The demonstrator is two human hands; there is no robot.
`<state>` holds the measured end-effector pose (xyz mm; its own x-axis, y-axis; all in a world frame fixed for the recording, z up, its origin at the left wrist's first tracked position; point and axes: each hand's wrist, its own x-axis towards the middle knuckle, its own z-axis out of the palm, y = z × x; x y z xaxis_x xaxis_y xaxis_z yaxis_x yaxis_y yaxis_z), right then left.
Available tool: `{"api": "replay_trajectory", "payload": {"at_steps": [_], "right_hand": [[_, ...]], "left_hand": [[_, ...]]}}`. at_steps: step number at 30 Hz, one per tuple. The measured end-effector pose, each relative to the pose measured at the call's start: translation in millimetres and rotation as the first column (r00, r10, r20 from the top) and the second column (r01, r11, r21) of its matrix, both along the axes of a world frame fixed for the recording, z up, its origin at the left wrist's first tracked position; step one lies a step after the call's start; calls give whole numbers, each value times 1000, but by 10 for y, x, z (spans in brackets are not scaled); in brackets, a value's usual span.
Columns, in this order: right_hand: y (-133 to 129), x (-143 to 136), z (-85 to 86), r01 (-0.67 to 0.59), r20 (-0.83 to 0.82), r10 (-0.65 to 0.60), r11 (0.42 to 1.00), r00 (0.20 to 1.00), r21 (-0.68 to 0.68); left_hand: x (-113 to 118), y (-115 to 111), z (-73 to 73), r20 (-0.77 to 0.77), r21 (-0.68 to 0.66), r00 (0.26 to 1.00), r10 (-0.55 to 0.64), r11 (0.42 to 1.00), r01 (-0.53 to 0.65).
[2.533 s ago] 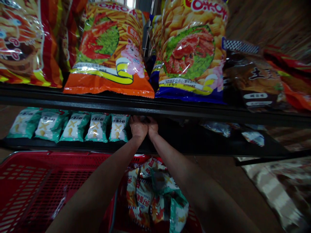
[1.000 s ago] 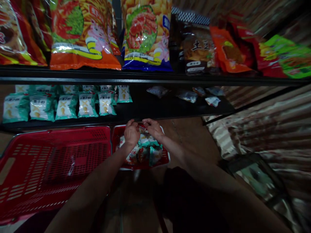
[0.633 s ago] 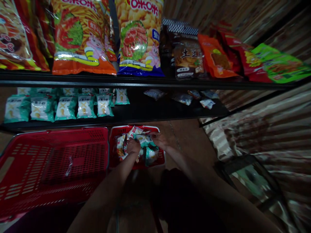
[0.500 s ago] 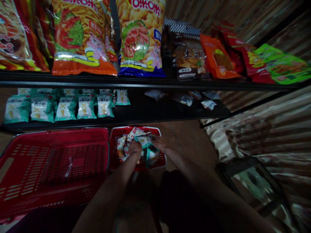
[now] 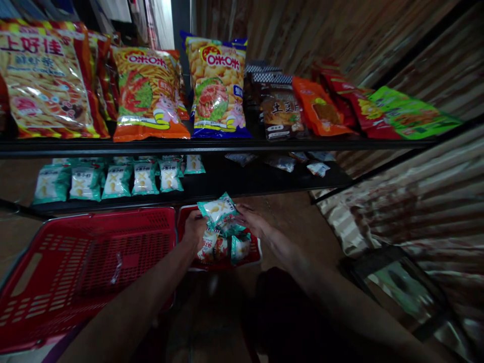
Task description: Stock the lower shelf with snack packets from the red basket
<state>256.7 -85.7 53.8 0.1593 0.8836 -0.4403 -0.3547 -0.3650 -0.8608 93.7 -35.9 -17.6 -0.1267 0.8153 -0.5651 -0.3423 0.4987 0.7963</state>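
Between my hands, above the small red basket, is a green-and-white snack bag, with another green bag close under it. My left hand closes on its left edge, and my right hand grips from the right side with the fingers partly hidden. Below them in the basket lie red-and-white snack bags and one more green snack bag. On the lower shelf, matching green bags stand in a row.
A larger red basket with a small clear wrapper inside stands to the left. The upper black shelf holds big chip bags above my hands. At right are a corrugated wall and a dark-framed object.
Both hands have come up from inside the small basket, lifting green-and-white snack bags between them. The camera view has tilted upward, showing more of the upper shelf.
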Motion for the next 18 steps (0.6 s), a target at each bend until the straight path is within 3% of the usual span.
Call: {"api": "replay_trajectory", "payload": {"at_steps": [3,6,9,13,18], "right_hand": [[217,-75,-27,170,-90,-186,972,978,-162],[368,-151,-93,270,-116,-296,943,948,-193],[411,-156,-125,239,-126,-264,954,956,-183],[482,-95,-118,153,-42,-159,981,986,-118],[580,-92,-161,134,2,-134,990,991,-47]], "left_hand": [[-108,-171,305,98,18,995,-19,1000,17],[-174,-388,464,144,45,987,-70,997,64],[-233,-518,501,139,26,982,-130,992,127],[-320,-481,545,168,53,955,-245,969,239],[-387,-369,568,99,92,973,-211,975,202]]}}
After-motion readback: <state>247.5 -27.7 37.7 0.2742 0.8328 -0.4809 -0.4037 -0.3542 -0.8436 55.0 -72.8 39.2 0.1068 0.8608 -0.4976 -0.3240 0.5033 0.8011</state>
